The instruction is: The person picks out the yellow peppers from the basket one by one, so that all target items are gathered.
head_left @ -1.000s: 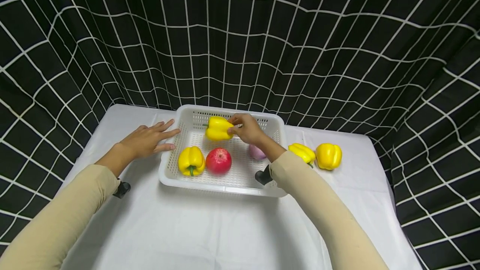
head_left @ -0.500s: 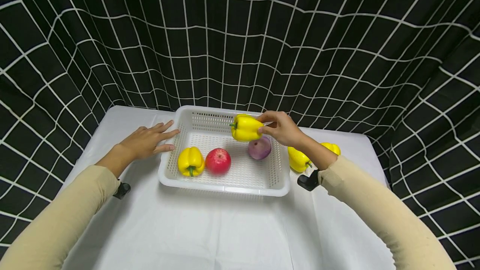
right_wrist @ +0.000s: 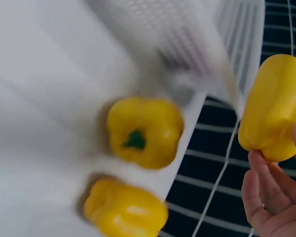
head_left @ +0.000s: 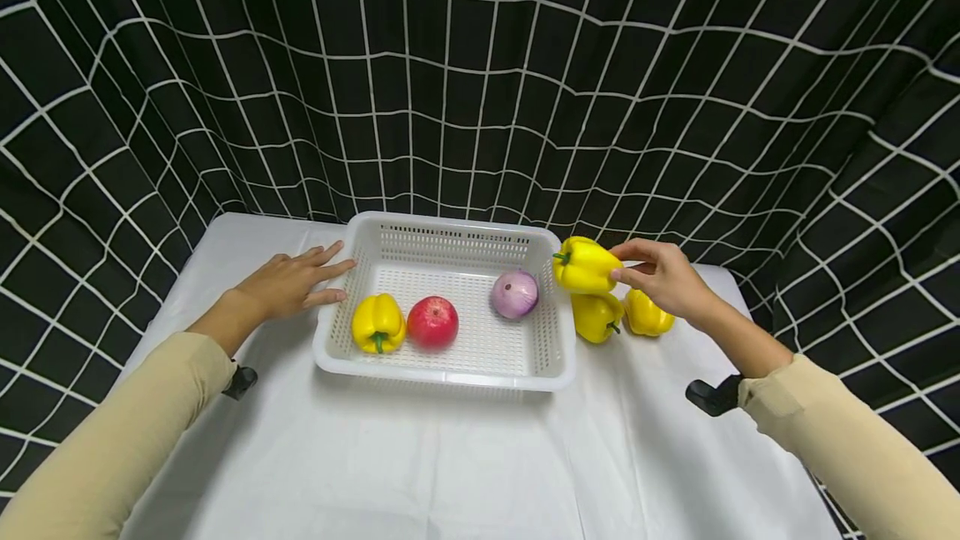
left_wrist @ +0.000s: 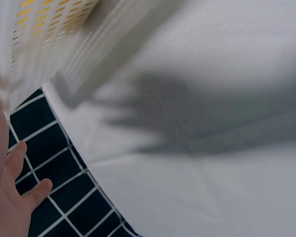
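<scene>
My right hand (head_left: 666, 275) pinches a yellow bell pepper (head_left: 585, 266) by its blunt end, its green stem pointing left. In the head view it overlaps the right rim of the white perforated basket (head_left: 450, 377). My left hand (head_left: 288, 283) lies with fingers spread and straight, fingertips at the basket's left rim. Inside the basket are another yellow bell pepper (head_left: 378, 322), a red pomegranate-like fruit (head_left: 432, 322) and a purple onion (head_left: 514, 294). In the right wrist view, the held pepper is raised beside the basket's edge.
Two more yellow bell peppers, one with its stem showing (right_wrist: 145, 132) and one lying on its side (right_wrist: 126, 208), rest on the white-covered table (head_left: 480, 457) right of the basket. A black curtain with white grid lines (head_left: 480, 90) encloses the back and sides.
My right hand has carried the yellow bell pepper rightward from over the basket's middle to its right edge, uncovering the onion. My left hand stays at the left rim.
</scene>
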### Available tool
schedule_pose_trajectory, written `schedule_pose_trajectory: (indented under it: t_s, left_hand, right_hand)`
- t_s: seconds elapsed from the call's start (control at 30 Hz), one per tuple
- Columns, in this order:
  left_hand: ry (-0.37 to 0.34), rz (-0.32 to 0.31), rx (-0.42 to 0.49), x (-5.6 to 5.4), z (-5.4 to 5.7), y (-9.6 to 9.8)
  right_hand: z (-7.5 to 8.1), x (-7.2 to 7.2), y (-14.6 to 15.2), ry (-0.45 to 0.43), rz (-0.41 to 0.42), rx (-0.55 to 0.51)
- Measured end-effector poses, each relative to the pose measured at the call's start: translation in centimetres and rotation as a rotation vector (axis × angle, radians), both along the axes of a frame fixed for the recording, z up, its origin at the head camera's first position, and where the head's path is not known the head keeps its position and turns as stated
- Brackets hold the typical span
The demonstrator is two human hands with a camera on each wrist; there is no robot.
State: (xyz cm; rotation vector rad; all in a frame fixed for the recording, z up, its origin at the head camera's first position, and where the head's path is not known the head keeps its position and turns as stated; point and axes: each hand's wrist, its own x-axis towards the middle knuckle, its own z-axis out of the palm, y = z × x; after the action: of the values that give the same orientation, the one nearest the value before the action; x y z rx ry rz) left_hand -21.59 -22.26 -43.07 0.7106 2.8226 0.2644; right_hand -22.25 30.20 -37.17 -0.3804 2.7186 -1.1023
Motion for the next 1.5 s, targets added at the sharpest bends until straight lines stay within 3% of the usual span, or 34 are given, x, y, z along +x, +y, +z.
schedule_pose_trajectory:
  t_s: [0.17,0.37,0.57,0.8,1.17,1.5]
  left_hand:
    - [-0.006,0.003,0.012,0.0,-0.1,-0.1]
    - [-0.003,0.0,0.006,0.0,0.0,0.0]
    - [-0.001,-0.001,-0.001,0.1,-0.1,-0.1]
    - [0.01,0.001,-0.001,0.0,-0.3,-0.3]
    - [-0.005,0.012,0.003,-0.6,-0.9,-0.3]
    - [-0.011,0.017,0.006,-0.5,-0.8,-0.1]
  right_hand:
    - [-0.7,1.2,3.7,-0.002,-0.05,0.047]
    - [-2.7,3.0,7.9,0.006,-0.097,0.084]
    - [-4.7,4.5,10.3,-0.024,-0.117,0.098]
    - [-7.0,5.6,11.3,-0.067,-0.135,0.068]
    - [-9.1,6.7,11.5,-0.105,-0.162,0.038]
    - [-10.7,7.5,11.9,-0.069,-0.179,0.127]
